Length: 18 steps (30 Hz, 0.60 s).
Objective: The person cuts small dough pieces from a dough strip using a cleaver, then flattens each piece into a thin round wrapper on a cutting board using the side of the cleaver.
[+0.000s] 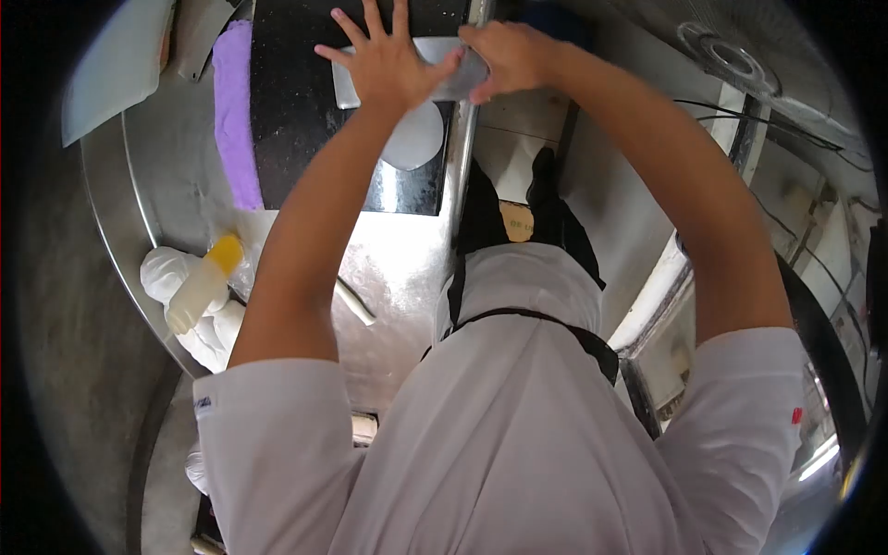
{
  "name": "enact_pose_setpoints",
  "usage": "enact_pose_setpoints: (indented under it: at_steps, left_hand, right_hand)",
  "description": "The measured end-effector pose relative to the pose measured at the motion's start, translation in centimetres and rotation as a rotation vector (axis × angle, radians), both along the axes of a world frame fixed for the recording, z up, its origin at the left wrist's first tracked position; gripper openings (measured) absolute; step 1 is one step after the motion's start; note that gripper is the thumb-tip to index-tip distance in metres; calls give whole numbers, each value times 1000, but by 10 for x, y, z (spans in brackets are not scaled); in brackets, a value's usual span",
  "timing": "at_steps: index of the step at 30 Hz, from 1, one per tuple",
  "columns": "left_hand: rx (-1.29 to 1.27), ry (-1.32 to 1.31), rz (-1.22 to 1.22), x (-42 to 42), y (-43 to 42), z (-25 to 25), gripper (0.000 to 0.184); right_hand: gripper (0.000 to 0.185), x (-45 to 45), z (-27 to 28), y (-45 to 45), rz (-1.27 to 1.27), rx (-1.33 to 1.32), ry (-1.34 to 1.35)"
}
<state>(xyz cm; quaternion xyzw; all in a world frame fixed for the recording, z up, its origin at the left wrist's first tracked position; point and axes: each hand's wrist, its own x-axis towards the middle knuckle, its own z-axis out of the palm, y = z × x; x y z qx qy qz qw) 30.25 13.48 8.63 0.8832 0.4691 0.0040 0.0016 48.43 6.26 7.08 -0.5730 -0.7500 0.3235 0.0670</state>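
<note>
A flat grey metal piece (350,90) like a broad blade lies over the black board (301,111). My left hand (393,69) is spread on top of it, with its fingers apart. At its right end, my right hand (507,60) is closed round the metal piece between thumb and fingers. A pale round flat disc (413,139) rests on the board just below my left hand, partly covered by my wrist. The underside of the metal piece is hidden.
Left of the board lies a folded purple cloth (236,116). A bottle with a yellow top (203,287) leans on a white plastic bag (165,271). A white stick (355,303) lies on the metal table (388,268). A pale translucent sheet (116,69) stands at the upper left.
</note>
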Motion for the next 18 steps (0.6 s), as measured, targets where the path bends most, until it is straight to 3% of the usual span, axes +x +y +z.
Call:
enact_pose_setpoints:
  at_steps: [2, 4, 6, 10, 12, 13, 14, 15, 16, 17, 18]
  left_hand:
    - [-152, 80, -7, -1, 13, 3, 121]
    - [-127, 37, -119, -16, 3, -8, 124]
    - [-168, 159, -139, -19, -13, -5, 123]
    - [-104, 50, -106, 1, -1, -5, 121]
    - [-68, 47, -146, 7, 21, -13, 119]
    - [-59, 96, -202, 11, 25, 0, 118]
    - [-133, 81, -243, 9, 27, 9, 117]
    - [-69, -18, -356, -11, 33, -18, 115]
    - [-19, -103, -467, -39, 28, -55, 113]
    - [-23, -246, -521, -61, 6, -55, 111]
    - [-89, -210, -536, -81, -11, -55, 117]
  right_hand:
    - [79, -9, -5, 1, -28, -24, 2]
    - [81, -22, -5, -20, -32, 77, -7]
    - [82, -27, -2, -44, -106, -169, 33]
    - [81, -6, -22, -27, -95, -68, 186]
    - [50, 2, 0, -3, -85, 7, -33]
    - [50, -10, -6, -10, -87, 9, -30]
    - [65, -25, -14, -21, -143, 17, 46]
    - [80, -25, -18, -22, -187, 37, 108]
    - [82, -37, -3, -38, -168, -68, 63]
    - [83, -51, -6, -60, -131, -137, 140]
    - [83, -57, -16, -71, -93, -192, 205]
